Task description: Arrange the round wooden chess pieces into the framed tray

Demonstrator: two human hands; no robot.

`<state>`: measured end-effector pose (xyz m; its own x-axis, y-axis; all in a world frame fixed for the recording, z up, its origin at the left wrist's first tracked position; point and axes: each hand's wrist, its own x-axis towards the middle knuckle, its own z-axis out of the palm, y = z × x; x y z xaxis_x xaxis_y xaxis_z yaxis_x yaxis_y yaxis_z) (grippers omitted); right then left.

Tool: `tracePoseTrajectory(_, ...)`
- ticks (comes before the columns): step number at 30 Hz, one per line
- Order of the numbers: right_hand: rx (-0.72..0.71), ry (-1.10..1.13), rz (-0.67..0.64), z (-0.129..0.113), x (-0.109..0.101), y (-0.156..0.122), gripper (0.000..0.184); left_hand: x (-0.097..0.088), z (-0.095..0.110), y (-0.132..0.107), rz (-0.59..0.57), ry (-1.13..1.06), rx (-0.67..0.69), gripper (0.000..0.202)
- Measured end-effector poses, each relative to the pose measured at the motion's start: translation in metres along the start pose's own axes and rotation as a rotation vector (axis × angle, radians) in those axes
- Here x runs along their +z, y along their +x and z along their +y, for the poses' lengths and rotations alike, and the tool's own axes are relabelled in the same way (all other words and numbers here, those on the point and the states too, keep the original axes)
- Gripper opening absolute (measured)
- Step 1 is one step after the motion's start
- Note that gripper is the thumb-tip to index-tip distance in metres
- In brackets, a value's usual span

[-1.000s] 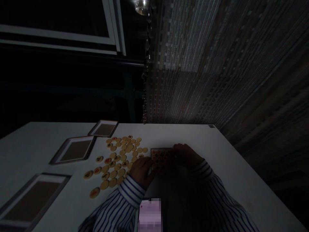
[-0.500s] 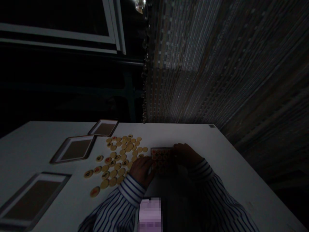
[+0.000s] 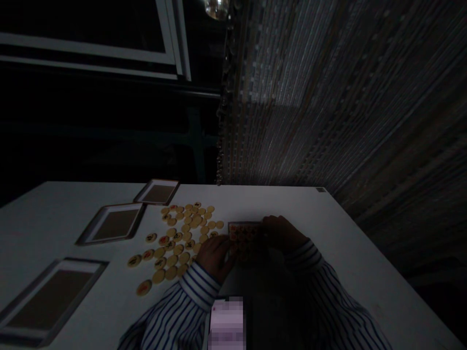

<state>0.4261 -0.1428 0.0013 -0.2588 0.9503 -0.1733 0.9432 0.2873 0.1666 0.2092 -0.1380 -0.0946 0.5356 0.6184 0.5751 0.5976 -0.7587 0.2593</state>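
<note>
A small dark tray (image 3: 243, 234) with red-marked round pieces in it sits on the white table (image 3: 328, 228). My left hand (image 3: 215, 255) curls against the tray's left side, fingers closed on its edge. On the tray's right side, my right hand (image 3: 282, 232) grips the edge in the same way. Both sleeves are white with dark stripes. Several yellow round game pieces (image 3: 184, 236) with red or black marks lie loose on the table just left of the tray. The scene is very dark, so the fingertips are hard to see.
Three shallow rectangular trays lie along the table's left side: a near one (image 3: 47, 301), a middle one (image 3: 113, 224) and a small far one (image 3: 157, 192). A beaded curtain (image 3: 310, 97) hangs behind the table. A dark window frame (image 3: 171, 43) is at the upper left.
</note>
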Motion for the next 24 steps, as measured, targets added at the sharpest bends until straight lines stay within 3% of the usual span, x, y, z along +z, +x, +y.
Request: tracePoseTrajectory(24, -0.023, -0.013, -0.024, -0.0024, -0.0066, -0.0021, 0.022, -0.0027, 0.0032, 0.0016, 0.032, 0.016, 0.004, 0.026)
